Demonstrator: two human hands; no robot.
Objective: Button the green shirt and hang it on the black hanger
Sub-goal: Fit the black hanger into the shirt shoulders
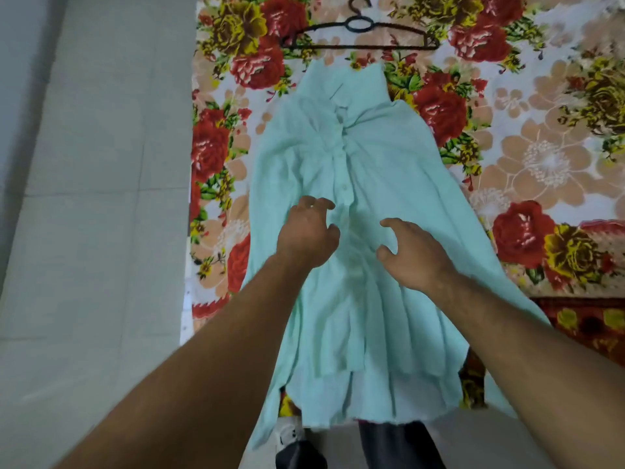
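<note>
Green shirt (389, 164) is spread on floral bedspread (541, 147) near black hanger (358, 46); left hand (309, 231) and right hand (414, 253) are held over it, fingers loosely curled, nothing gripped.

One green shirt (372, 184), one black hanger (338, 46), one floral sheet (541, 147), two hands (307, 235) (416, 255).

Illumination is even, diffuse and fairly bright; its source cannot be determined. Shadows are faint and soft-edged, noted under the left hand (309, 231) and right hand (411, 252) on the green shirt (372, 157). Detail is soft throughout. Wide-angle stretching shows at the edges: forearms enlarge, floor (84, 198) lines slant.
</note>
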